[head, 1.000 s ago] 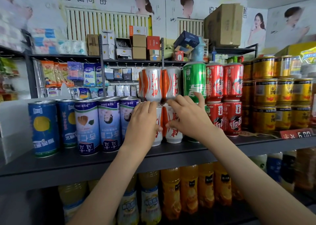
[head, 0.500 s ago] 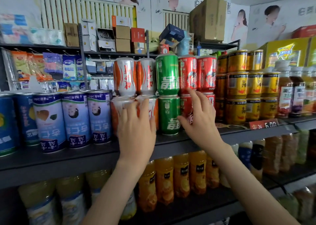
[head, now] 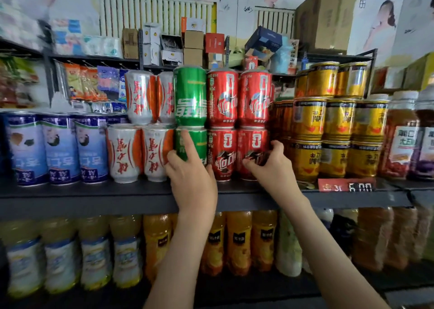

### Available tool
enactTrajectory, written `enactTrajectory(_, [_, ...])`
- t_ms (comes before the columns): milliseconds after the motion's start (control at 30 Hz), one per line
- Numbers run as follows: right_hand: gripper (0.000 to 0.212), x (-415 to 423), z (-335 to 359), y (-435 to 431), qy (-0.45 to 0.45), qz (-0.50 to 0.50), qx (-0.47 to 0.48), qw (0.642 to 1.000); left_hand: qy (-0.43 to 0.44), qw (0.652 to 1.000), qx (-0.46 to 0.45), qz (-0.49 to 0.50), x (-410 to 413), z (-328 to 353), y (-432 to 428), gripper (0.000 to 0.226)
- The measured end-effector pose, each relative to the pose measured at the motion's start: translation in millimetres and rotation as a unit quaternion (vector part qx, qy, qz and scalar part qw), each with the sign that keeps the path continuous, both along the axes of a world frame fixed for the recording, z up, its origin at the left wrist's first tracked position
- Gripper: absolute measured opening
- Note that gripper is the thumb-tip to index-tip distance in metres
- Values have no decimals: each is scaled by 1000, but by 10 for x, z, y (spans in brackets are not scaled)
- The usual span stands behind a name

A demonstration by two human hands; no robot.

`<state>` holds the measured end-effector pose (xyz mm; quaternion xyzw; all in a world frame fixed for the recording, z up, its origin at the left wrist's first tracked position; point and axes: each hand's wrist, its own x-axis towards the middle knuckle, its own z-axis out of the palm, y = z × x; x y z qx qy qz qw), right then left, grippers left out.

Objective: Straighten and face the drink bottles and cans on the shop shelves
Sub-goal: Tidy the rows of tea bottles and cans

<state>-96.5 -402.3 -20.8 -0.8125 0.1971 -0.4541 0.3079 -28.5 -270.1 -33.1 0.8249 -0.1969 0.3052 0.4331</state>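
A white wall (head: pixel 77 5) rises behind the racks, covered with large posters (head: pixel 380 26) of people and printed characters, and a white ribbed panel (head: pixel 155 12) shows among them. A dark metal top shelf (head: pixel 94 58) carries small boxes (head: pixel 193 39) and one big brown carton (head: pixel 326 15). The grey front shelf (head: pixel 94 198) bears a red price tag (head: pixel 345 186). The light is even and soft.

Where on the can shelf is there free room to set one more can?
Free: the bare front strip of the shelf before the blue cans and the lower white cans; also the tops of the blue cans, left of the upper white cans. Crowded: green cans through gold cans, stacked and touching.
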Motion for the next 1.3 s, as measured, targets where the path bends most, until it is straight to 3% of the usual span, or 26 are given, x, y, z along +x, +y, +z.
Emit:
enactTrajectory(167, [72, 95, -42, -33, 22, 28, 32, 999, 14, 999, -7, 32, 36, 13, -77, 95])
enactTrajectory(733, [67, 97, -55, 22, 28, -75, 25, 996, 25, 999, 0, 48, 12, 78, -98, 80])
enactTrajectory(1300, [65, 127, -67, 60, 27, -81, 28, 996, 34, 997, 41, 60, 66, 69, -102, 81])
